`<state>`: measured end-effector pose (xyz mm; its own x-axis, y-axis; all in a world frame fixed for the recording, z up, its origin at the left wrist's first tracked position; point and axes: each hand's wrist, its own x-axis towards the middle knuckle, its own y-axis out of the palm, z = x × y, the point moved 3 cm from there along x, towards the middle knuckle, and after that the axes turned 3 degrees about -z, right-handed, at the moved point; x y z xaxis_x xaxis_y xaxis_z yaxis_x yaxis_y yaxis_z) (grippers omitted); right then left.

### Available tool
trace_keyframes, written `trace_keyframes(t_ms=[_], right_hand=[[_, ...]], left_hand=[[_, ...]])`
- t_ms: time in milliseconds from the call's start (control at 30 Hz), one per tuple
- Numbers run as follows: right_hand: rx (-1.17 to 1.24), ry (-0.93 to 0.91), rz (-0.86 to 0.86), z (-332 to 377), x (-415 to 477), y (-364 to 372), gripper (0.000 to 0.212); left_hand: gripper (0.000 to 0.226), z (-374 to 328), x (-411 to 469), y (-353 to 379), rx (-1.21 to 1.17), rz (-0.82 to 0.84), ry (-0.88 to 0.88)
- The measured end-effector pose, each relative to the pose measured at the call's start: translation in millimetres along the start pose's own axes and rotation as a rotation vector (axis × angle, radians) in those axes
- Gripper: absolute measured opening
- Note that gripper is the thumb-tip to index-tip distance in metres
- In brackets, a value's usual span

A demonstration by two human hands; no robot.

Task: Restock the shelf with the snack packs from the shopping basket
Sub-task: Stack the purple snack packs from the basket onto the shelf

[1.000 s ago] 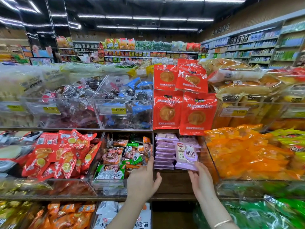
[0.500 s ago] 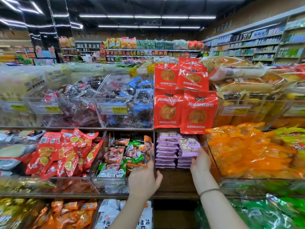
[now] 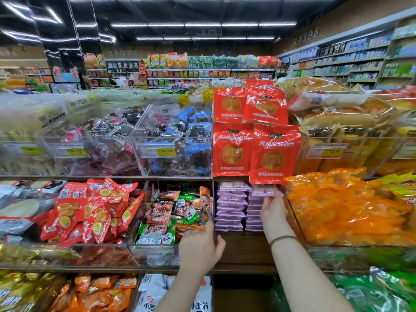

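— Where is the snack now?
— The purple pack [image 3: 262, 192] sits on top of the right-hand purple stack [image 3: 254, 212] on the shelf [image 3: 243, 248], just under the red bags [image 3: 273, 154]. The right hand [image 3: 272, 209] has its grip pinched on the pack's near edge.
— And the left hand [image 3: 199, 251]?
— Its grip is loose and holds nothing. It rests against the clear bin [image 3: 155, 255].
— How will the pack handle?
— It looks light, flat and probably slick, so it may slide. Hold it by the edges and set it down square.

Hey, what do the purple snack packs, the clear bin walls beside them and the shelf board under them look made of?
Purple snack packs: thin plastic film, by its faint sheen. Bin walls: clear rigid plastic, probably acrylic; goods show through and edges glint. Shelf board: dark brown, matte, wood or wood-look laminate; too blurred to tell.
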<state>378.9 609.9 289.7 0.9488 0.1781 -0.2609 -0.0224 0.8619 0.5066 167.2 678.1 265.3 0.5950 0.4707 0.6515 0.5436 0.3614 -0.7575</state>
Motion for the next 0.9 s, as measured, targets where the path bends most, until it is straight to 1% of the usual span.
trace_keyframes(t_ms=[33, 67, 133, 200, 233, 300, 333, 367, 467, 533, 600, 700, 833, 900], right_hand=[[-0.054, 0.007, 0.015, 2, 2, -1, 0.025], [-0.124, -0.032, 0.063, 3, 6, -1, 0.022], [-0.246, -0.099, 0.061, 2, 3, -4, 0.012], [-0.408, -0.209, 0.055, -5, -2, -11, 0.012], [-0.515, -0.252, 0.085, -11, -2, -14, 0.018], [-0.818, -0.338, 0.160, -21, -3, -25, 0.042], [-0.990, -0.394, 0.179, -25, 1, -32, 0.045], [-1.134, -0.452, 0.206, -27, 3, -37, 0.040], [-1.465, -0.662, 0.278, -20, 5, -32, 0.013], [-1.619, -0.750, 0.309, -7, 5, -16, 0.015], [-1.664, -0.736, 0.342, 4, 13, -1, 0.020], [-1.628, -0.700, 0.394, 12, 30, 13, 0.020], [-1.604, -0.642, 0.435, 7, 38, 14, 0.019], [-1.565, -0.618, 0.476, 1, 34, 7, 0.023]], left_hand=[[0.025, 0, 0, 0, -0.001, -0.002, 0.000], [0.025, 0, 1, 0, -0.001, -0.005, 0.001], [0.024, 1, 1, 1, -0.002, -0.009, 0.002], [0.023, 1, 0, 2, -0.001, -0.012, 0.002], [0.024, 0, 0, 2, 0.002, -0.012, 0.001], [0.024, 1, 0, 3, 0.009, -0.016, -0.004], [0.024, 0, 0, 4, 0.012, -0.017, -0.005], [0.024, 0, 0, 4, 0.014, -0.018, -0.004], [0.023, 0, 0, 4, 0.012, -0.033, 0.000], [0.023, 0, 0, 3, 0.011, -0.036, 0.002], [0.022, 0, -1, 3, 0.009, -0.045, 0.005], [0.027, 1, -2, 4, -0.022, -0.040, -0.003], [0.023, 1, 0, 6, -0.004, -0.055, 0.026], [0.024, 1, 0, 7, 0.007, -0.044, 0.012]])
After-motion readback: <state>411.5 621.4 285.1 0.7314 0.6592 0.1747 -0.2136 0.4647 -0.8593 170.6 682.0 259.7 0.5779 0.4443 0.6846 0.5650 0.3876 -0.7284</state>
